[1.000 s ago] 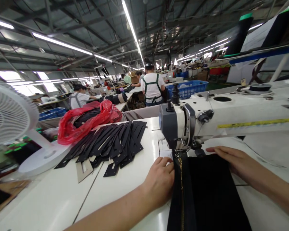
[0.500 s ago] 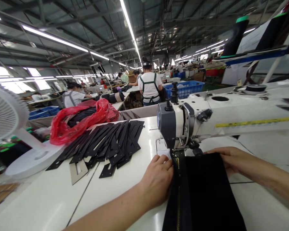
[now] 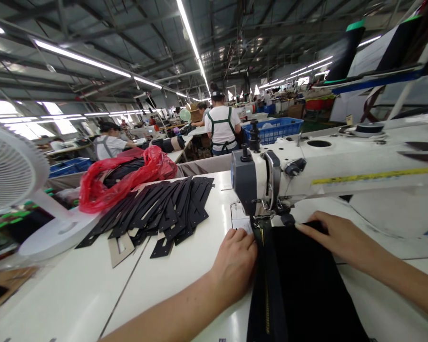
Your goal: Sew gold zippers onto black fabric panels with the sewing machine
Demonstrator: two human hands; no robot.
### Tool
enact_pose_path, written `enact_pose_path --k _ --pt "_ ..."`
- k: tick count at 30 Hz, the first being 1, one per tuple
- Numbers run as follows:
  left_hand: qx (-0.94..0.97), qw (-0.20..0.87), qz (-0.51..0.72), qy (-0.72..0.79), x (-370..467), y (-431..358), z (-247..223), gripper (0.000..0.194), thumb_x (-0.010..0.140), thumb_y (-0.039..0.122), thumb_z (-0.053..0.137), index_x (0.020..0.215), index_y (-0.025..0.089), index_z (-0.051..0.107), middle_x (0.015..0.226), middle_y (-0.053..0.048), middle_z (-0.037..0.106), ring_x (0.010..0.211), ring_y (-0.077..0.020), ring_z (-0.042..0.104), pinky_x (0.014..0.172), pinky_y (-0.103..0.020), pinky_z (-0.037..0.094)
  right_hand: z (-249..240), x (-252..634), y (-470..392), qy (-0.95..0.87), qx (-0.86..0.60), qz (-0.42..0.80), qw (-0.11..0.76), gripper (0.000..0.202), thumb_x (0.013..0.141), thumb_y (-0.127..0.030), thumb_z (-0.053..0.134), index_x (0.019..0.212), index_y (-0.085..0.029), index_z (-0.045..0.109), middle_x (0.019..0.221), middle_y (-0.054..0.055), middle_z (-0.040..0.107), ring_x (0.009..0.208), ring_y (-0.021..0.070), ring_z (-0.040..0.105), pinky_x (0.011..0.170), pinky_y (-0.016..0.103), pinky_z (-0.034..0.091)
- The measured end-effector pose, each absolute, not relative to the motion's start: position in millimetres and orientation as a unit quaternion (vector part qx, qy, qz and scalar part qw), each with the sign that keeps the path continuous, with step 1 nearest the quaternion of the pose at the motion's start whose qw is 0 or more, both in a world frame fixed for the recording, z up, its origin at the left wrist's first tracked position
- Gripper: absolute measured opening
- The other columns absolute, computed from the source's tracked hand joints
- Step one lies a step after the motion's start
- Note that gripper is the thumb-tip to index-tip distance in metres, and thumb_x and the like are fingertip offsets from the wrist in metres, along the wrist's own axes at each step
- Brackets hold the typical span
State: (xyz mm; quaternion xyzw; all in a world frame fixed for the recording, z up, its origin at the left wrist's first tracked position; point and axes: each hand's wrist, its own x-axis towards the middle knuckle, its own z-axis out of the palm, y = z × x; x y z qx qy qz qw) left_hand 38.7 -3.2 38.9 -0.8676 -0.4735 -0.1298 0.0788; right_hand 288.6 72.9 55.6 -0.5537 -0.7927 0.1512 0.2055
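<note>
The work is on a white, shiny table (image 3: 74,289) with dark joint lines, inside a large hall where long lamps (image 3: 82,57) hang under a dark metal roof. On the left side stand a white fan (image 3: 7,166), a red plastic bag (image 3: 157,161) and a loose heap of black strips (image 3: 171,204) with slots. Further away, a person in a white top with green straps (image 3: 217,123) is seen from the back, near a blue basket (image 3: 278,130). The black cloth (image 3: 314,275) lies flat on the table, its far edge at the head of a white sewing machine (image 3: 356,154); along its left part runs a gold-coloured zipper (image 3: 267,289). The left hand (image 3: 235,259), with curled fingers, rests at the left edge; the right hand (image 3: 337,235) is half bent around the far right corner. Whether either one pinches the cloth, I cannot tell. A yellow measuring strip (image 3: 378,175) is on the machine's arm, but its marks are too small to read.
</note>
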Motion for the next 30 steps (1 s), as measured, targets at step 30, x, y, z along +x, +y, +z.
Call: enact_pose_path --k 30 --pt "-0.867 0.024 -0.326 -0.376 29 9 20 0.023 0.093 0.015 0.041 0.100 0.013 0.063 0.106 -0.014 0.066 0.105 -0.0231 0.061 0.090 -0.042 0.051 24 220 37 -0.914 -0.283 -0.079 0.281 0.033 0.086 -0.012 0.040 0.110 -0.002 0.060 0.115 0.020 0.060 0.108 0.0254 0.057 0.092 0.040 0.048"
